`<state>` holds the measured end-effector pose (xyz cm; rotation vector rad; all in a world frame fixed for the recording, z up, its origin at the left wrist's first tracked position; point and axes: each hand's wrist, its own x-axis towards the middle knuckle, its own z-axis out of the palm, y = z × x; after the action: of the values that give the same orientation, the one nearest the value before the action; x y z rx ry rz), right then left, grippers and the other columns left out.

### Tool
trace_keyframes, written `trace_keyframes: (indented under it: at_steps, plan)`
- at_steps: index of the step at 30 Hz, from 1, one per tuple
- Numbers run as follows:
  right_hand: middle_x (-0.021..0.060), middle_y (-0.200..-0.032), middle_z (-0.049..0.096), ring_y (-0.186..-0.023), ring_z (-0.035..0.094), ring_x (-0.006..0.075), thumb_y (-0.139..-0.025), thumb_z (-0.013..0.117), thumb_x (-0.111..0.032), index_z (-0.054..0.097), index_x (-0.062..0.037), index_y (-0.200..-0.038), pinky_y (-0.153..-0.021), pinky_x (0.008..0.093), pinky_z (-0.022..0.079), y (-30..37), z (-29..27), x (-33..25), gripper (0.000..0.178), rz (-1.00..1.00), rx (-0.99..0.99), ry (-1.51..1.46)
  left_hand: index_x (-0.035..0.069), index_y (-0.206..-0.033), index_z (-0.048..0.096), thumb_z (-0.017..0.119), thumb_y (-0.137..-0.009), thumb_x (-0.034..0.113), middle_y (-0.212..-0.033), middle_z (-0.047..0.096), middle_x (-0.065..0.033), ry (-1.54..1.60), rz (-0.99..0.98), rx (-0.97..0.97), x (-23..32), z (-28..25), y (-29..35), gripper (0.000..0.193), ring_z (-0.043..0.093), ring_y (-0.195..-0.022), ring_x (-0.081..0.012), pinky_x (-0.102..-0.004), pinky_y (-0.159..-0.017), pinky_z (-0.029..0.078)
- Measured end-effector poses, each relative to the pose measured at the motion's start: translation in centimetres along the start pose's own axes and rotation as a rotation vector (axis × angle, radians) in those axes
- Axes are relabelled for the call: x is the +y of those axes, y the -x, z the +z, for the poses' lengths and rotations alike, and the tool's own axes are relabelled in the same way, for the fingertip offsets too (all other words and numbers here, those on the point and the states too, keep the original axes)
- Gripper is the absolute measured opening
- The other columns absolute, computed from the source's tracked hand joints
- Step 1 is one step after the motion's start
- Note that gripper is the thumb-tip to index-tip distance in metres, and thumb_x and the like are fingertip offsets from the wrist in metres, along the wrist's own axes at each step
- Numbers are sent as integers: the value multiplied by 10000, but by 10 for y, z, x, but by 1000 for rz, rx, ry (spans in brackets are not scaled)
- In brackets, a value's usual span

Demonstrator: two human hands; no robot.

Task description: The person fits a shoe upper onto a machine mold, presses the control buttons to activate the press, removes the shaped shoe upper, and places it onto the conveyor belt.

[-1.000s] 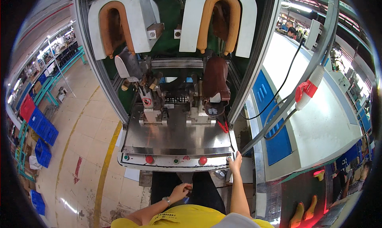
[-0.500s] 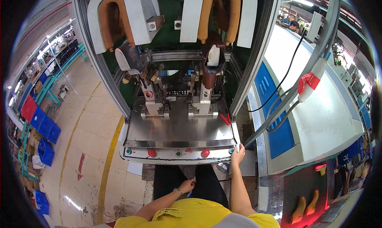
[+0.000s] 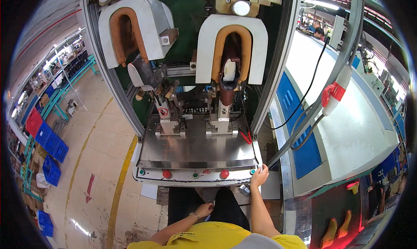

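My right hand (image 3: 259,177) is closed round the right corner of the machine's control panel (image 3: 236,175), its thumb side at a green button (image 3: 253,171). In my lap my left hand (image 3: 203,210) lies with curled fingers; whether they hold anything is hidden. Ahead, on the machine's right post, stands a dark brown boot upper (image 3: 226,95) with a white patch inside its opening. A white arch-shaped press head with an orange-brown pad (image 3: 249,53) surrounds its upper part. The left last (image 3: 142,73) is bare below a similar pad (image 3: 115,34).
Red buttons (image 3: 167,174) sit on the panel, and a red-handled tool (image 3: 246,137) lies on the metal bed (image 3: 195,149). To the right are a slanted grey pole (image 3: 299,127), a large white machine (image 3: 343,140) and shoe parts (image 3: 330,234) under red light. Blue crates (image 3: 52,142) stand left.
The right press head has come down around the boot upper. The view has shifted slightly. My right hand stays at the panel corner and my left hand stays in my lap.
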<state>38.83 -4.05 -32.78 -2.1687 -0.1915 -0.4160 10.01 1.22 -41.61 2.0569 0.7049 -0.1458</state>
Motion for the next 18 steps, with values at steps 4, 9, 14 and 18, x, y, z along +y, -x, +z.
trace_keyframes:
  at_steps: [4,9,14,18]
  plan:
    - [91,-958,548,-882,483,273,-755,482,-136,516,-50,-958,-762,351,374,0,1,1,222,8,6,6,52,-941,534,524,-726,158,-838,585,-144,-39,74,19,-5,3,-2,240,568,-761,-285,-355,-683,452]
    - [125,-954,535,-866,477,300,-772,471,-117,513,-20,-963,-741,381,372,0,1,-2,218,-26,5,-10,61,-968,530,528,-720,140,-871,582,-138,-80,20,-35,-1,0,-3,260,562,-803,-274,-351,-708,447]
    - [122,-957,535,-867,478,296,-772,475,-120,512,-19,-963,-743,377,371,0,0,0,220,-34,12,-7,68,-1006,526,534,-717,120,-902,575,-132,-94,-28,-85,3,-1,-2,293,554,-836,-262,-340,-724,444]
    - [122,-952,536,-866,479,296,-770,480,-120,512,-16,-960,-748,375,371,1,0,1,219,-20,6,-9,54,-992,518,529,-722,137,-909,575,-135,-94,-21,-75,8,-2,0,283,554,-833,-273,-349,-719,443]
